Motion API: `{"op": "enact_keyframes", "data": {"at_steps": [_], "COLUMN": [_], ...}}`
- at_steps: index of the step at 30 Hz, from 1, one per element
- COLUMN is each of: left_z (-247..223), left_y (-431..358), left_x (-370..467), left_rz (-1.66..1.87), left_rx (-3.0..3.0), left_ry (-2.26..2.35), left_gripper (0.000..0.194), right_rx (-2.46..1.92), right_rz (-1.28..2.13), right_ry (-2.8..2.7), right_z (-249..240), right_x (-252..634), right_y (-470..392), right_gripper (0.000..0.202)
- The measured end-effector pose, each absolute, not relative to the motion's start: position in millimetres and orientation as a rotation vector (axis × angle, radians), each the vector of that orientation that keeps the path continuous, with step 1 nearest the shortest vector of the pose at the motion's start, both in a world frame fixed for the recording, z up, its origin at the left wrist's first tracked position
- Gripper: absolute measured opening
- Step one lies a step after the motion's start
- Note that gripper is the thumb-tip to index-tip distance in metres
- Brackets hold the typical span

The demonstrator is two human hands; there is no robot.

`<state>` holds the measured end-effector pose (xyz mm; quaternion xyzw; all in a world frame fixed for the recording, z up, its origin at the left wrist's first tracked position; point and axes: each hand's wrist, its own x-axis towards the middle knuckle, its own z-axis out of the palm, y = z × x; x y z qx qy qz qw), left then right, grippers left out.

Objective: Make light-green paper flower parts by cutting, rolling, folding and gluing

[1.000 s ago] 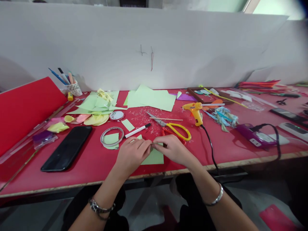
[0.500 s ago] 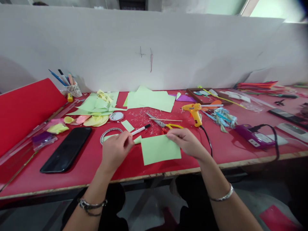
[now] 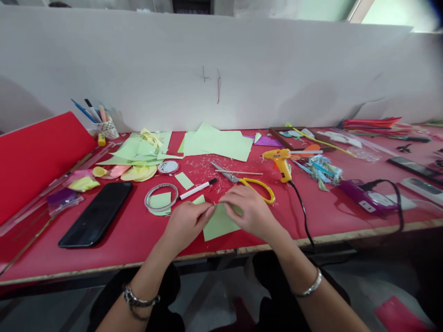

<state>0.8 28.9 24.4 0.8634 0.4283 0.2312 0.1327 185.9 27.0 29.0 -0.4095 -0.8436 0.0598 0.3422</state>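
A light green paper sheet [image 3: 218,226] lies near the table's front edge, its upper part between my hands. My left hand [image 3: 188,223] is closed, thumb and forefinger pinched at the sheet's upper left corner; what they hold is too small to make out. My right hand [image 3: 247,210] bends over the sheet's upper right part, fingers curled around its edge. Scissors with yellow handles [image 3: 265,186] lie just beyond my right hand. A white marker with a black cap [image 3: 197,189] and a tape roll [image 3: 148,205] around a green piece [image 3: 161,203] are beyond my left hand.
A black phone [image 3: 97,214] lies at the left, near a pen cup [image 3: 108,129]. Green sheets [image 3: 218,143] are at the back. A yellow glue gun [image 3: 282,165] with a black cord and a purple power strip [image 3: 368,196] are at the right.
My left hand has moved right and my right hand left, so they are close together at the sheet's top edge. The scissors' handles and the tape roll show more fully.
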Motion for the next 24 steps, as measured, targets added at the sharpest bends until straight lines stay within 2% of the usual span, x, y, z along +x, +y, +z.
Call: {"op": "enact_keyframes", "data": {"at_steps": [3, 6, 13, 17, 20, 24], "left_z": [22.6, 24.3, 33.8, 38.7, 36.9, 29.2], "left_y": [27.9, 28.3, 34.6, 36.9, 37.4, 37.5], "left_x": [3.1, 2.1, -18.3, -28.1, -28.1, -20.9], "left_rz": [0.659, 0.624, 0.742, 0.796, 0.774, 0.707], "left_rx": [2.545, 2.532, 2.383, 2.322, 2.382, 2.494], "left_ry": [1.203, 1.191, 1.182, 1.279, 1.284, 1.216], "left_gripper": [0.037, 0.039, 0.034, 0.034, 0.035, 0.036], "right_rx": [-1.041, -1.070, -1.302, -1.418, -1.302, -1.080], "right_rz": [-0.063, -0.094, 0.016, -0.012, 0.086, 0.296], "right_ry": [-2.247, -2.217, -2.159, -1.949, -1.829, -2.124], "right_z": [20.8, 18.5, 24.2, 24.0, 27.9, 33.0], "right_x": [174.4, 171.6, 200.8, 216.7, 214.4, 199.4], "right_y": [25.4, 25.5, 31.8, 35.9, 33.8, 27.9], "right_gripper": [0.015, 0.015, 0.012, 0.014, 0.013, 0.013]}}
